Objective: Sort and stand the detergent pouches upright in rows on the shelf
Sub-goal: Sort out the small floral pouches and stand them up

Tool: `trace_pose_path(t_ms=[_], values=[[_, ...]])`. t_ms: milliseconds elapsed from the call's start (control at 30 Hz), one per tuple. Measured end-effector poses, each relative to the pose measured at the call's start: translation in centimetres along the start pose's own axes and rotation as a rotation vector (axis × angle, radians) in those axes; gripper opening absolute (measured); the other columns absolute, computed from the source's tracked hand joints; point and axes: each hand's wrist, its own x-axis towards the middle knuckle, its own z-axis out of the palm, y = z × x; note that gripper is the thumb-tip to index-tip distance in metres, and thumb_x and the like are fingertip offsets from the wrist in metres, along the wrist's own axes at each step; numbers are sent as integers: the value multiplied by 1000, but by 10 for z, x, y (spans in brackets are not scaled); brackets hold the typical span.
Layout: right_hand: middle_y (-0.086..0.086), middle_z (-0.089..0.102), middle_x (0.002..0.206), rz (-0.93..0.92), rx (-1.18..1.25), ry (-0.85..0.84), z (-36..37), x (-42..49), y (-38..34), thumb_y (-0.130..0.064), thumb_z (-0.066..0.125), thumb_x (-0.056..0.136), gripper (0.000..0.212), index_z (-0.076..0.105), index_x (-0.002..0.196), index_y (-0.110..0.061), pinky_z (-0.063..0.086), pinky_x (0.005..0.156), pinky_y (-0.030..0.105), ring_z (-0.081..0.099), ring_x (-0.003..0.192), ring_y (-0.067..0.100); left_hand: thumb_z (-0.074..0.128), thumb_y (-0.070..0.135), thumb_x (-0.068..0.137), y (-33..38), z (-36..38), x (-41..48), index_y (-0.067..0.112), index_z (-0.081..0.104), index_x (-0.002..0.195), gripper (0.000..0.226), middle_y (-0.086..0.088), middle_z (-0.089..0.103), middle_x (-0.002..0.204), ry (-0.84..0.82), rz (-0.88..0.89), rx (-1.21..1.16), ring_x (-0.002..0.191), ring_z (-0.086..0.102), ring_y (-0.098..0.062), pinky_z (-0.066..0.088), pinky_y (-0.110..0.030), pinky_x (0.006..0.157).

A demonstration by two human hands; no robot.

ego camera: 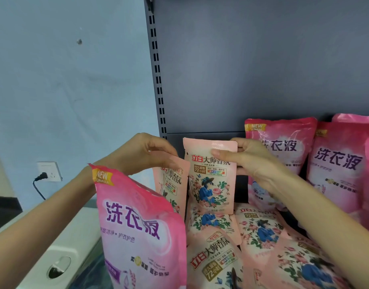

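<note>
1. Head view looks down at a grey shelf unit (262,69) with a slotted upright (156,69) along its left edge.
2. Right hand (248,163) pinches the upright floral pouch (210,184) at its top right corner, with the thumb laid across the front and the fingers behind. This pale pink pouch stands straight, and its lower edge meets the pouches lying under it.
3. Left hand (137,153) has its fingers curled over the top edge of the tilted floral pouch (171,184) and grips it there. That pouch leans to the left, just beside the upright one, and its front faces partly right.
4. Flat floral pouches (260,226) lie face up on the shelf deck below both hands, overlapping one another in a loose heap.
5. Bright pink pouches (279,142) stand upright against the back panel on the right, side by side, partly behind the right wrist.
6. One big bright pink pouch (137,226) stands close to the camera, in front of the left forearm and covering the lower part of the tilted pouch. What it rests on cannot be seen.
7. Left of the unit, a pale wall (65,80) carries a white socket (49,171) with a black plug in it.
</note>
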Motion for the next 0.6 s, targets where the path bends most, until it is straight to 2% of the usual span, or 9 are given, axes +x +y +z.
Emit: trace_pose_path(t_ms=[167,267,333,400,467,600], values=[[-1,74,90,-24,-75,-88,-7,-2,-8,-21,70,79,14,67,90,-14,58,69,24,70,83,9,74,12,69,-4,-1,2,15,70,66,6,-2,67,79,98,43,38,70,61,-1,43,-7,66],[0,74,89,-50,-145,-94,-10,-3,-11,-17,68,81,12,66,92,-11,58,74,27,70,85,10,72,26,64,-6,2,1,23,70,64,3,5,62,90,165,75,44,80,58,2,44,-8,69],[2,74,86,-96,-126,-68,-3,-6,-10,-12,67,83,8,66,89,-8,58,68,24,71,80,11,70,29,63,-5,3,2,26,69,63,3,10,59,96,200,96,41,88,55,7,43,-7,73],[1,74,84,-158,-105,-45,9,-9,-7,-9,65,84,6,67,89,-5,58,64,23,71,75,10,69,28,65,-3,3,3,21,68,66,7,10,58,102,232,110,26,92,54,9,43,-7,77],[1,74,81,-221,-105,-31,20,-10,-4,-7,66,84,2,68,84,-7,58,67,26,71,73,10,72,24,68,0,5,4,15,69,68,9,10,59,105,231,111,20,95,55,6,43,-7,78],[4,74,81,-274,-77,-11,30,-12,0,-6,65,83,8,67,78,-13,58,71,29,71,76,15,72,13,75,3,12,4,9,70,74,5,8,67,103,141,87,-12,91,60,0,46,-9,74]])
